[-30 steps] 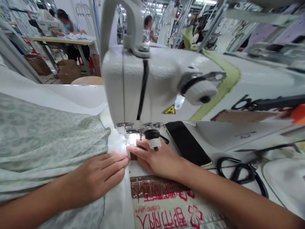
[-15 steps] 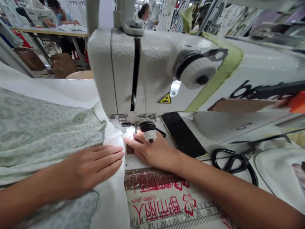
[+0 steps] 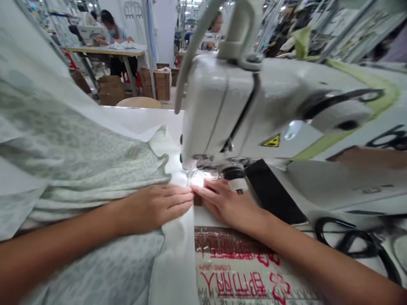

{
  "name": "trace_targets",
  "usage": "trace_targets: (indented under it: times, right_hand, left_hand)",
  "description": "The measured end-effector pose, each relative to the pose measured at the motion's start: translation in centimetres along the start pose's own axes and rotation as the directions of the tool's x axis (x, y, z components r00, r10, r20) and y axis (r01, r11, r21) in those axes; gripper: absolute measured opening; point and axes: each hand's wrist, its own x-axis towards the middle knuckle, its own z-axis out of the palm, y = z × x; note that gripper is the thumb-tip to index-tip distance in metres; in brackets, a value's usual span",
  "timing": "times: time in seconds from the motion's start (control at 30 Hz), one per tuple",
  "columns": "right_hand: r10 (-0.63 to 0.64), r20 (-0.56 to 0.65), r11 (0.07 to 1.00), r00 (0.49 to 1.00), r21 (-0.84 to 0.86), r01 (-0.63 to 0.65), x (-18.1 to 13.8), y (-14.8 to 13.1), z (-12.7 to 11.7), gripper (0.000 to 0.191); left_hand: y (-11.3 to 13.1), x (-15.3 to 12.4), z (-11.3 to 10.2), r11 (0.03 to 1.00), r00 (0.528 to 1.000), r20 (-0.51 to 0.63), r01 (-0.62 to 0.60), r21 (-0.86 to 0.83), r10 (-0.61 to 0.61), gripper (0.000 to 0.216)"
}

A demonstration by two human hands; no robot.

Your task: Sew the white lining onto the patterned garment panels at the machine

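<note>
My left hand [image 3: 155,207] lies flat, palm down, on pale green leopard-print fabric [image 3: 98,165] and its white edge [image 3: 176,262]. The fingers are stretched out together, their tips by the needle area. My right hand [image 3: 232,203] rests on the other side of that edge, fingers extended, with its index fingertip almost meeting the left fingertips. Above both hands stands the white sewing machine [image 3: 213,110]; its lit presser foot [image 3: 193,174] is just beyond the fingertips. What lies under the right fingers is partly hidden. A small label [image 3: 133,151] shows on the fabric.
A dark phone [image 3: 273,192] lies right of the machine's needle end. Black looped scissor handles [image 3: 346,241] are further right. A printed clear ruler sheet [image 3: 235,271] covers the table front. Co-workers sit at a machine table [image 3: 108,51] behind.
The view has turned left, so the machine and hands appear further right. My left fingertips have moved forward, closer to the needle and the right index finger.
</note>
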Motion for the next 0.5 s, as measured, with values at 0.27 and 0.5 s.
trace_targets:
  times: [0.27,0.5]
  right_hand:
    - [0.166,0.227,0.717,0.960,0.641,-0.276,0.2,-3.7,-4.1,0.033]
    - [-0.385,0.506,-0.462,0.772,0.618,-0.636,-3.0,-12.1,-7.6,0.044]
  left_hand:
    - [1.5,-0.6,-0.8,0.986,0.975,-0.157,0.146,-0.086,-0.158,0.028]
    - [4.3,-2.2,-4.4,0.902,0.898,-0.079,0.432,-0.025,-0.432,0.024]
